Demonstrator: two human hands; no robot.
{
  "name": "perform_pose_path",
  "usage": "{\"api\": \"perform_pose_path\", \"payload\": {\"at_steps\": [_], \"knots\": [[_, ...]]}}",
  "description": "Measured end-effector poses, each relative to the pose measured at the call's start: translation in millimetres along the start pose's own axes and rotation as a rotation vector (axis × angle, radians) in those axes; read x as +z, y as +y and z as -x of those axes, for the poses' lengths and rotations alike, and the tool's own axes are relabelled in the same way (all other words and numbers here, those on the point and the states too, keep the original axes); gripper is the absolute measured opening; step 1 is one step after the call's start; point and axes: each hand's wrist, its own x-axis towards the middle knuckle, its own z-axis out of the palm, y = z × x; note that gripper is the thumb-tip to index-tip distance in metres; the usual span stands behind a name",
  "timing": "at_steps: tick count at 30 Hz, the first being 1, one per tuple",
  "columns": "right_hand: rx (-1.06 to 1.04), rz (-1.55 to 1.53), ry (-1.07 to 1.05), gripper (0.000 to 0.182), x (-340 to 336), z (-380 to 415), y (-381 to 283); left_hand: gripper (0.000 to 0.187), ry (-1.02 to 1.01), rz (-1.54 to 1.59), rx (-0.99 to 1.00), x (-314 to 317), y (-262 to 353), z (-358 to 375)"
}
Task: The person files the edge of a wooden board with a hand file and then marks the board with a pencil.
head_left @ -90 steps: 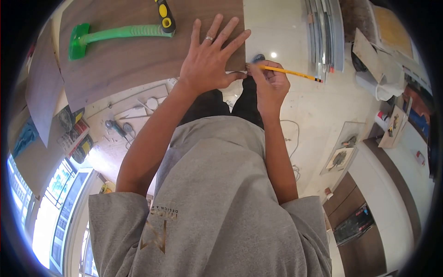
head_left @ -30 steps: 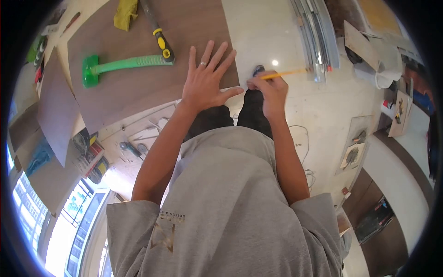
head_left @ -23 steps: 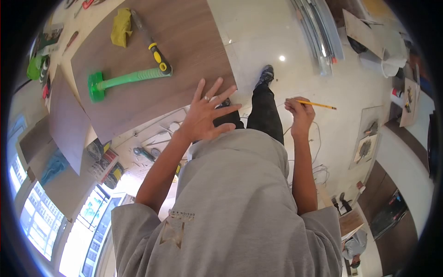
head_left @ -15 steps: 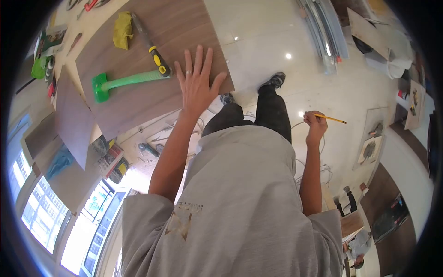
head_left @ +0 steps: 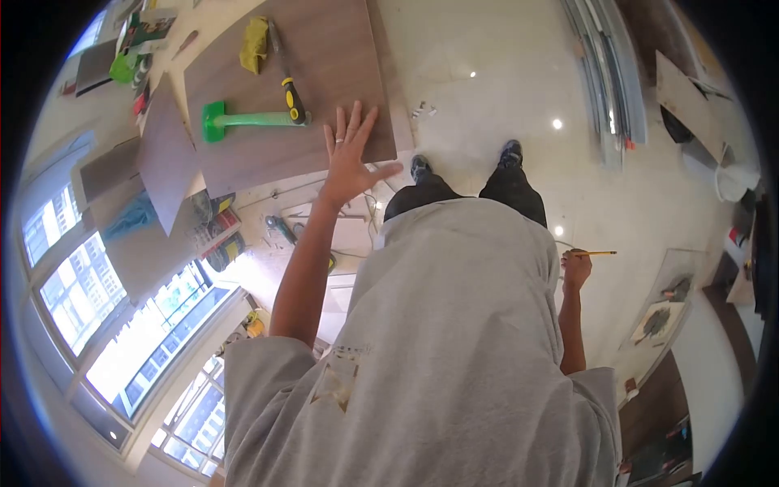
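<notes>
My left hand [head_left: 350, 162] is spread at the near edge of a brown wood-grain panel [head_left: 276, 150], fingers over its surface. Whether the palm presses on the panel I cannot tell. Just beyond the fingertips lies a green mallet [head_left: 251, 119], its handle end beside a yellow-and-black handled tool [head_left: 293, 99]. A crumpled yellow cloth [head_left: 253, 45] rests further up on the panel. Down at my right side, my right hand [head_left: 576, 268] is closed around a yellow pencil [head_left: 599, 253], which points outward to the right.
Long metallic strips [head_left: 604, 89] lie on the tiled floor at upper right. Under the panel's near side are a teal power tool [head_left: 281, 229] and cables. Loose boards [head_left: 166, 154] and a blue cloth [head_left: 134, 215] are at left, near windows. A stained board [head_left: 661, 312] lies at right.
The view has turned and shifted, so the panel and tools appear further right. My left hand has drawn slightly away from the mallet handle. The pencil is still in my right hand.
</notes>
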Motion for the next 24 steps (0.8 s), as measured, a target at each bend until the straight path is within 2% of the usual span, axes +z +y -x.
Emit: {"api": "perform_pose_path", "payload": {"at_steps": [2, 3, 9, 12, 13, 15, 16, 19, 22, 24], "knots": [[-0.001, -0.045, -0.021, 0.013, -16, -20, -16, 0.147, 0.05, -0.03, -0.06, 12, 7, 0], [-0.074, -0.051, -0.045, 0.014, -24, -36, -21, 0.146, 0.076, -0.044, -0.084, 13, 12, -4], [-0.233, -0.102, -0.146, 0.02, -58, -120, -104, 0.139, -0.073, -0.055, -0.26, -21, 25, -46], [-0.286, -0.083, -0.168, 0.02, -61, -154, -139, 0.13, 0.034, -0.212, -0.266, -21, 31, -65], [-0.298, -0.097, -0.194, 0.02, -59, -164, -148, 0.119, 0.087, -0.229, -0.28, -24, 29, -74], [-0.313, -0.112, -0.241, 0.021, -64, -177, -161, 0.113, 0.265, -0.059, -0.316, -18, 16, -87], [-0.336, -0.085, -0.245, 0.021, -67, -181, -167, 0.11, 0.354, 0.03, -0.333, -10, 12, -86], [-0.384, -0.011, -0.254, 0.021, -70, -179, -188, 0.109, 0.464, -0.133, -0.385, 25, 17, -69], [-0.372, 0.026, -0.264, 0.02, -80, -178, -179, 0.109, 0.364, -0.172, -0.34, 34, 51, -23], [-0.358, 0.025, -0.283, 0.018, -80, -184, -159, 0.111, 0.37, -0.125, -0.321, 57, 60, 7]]}}
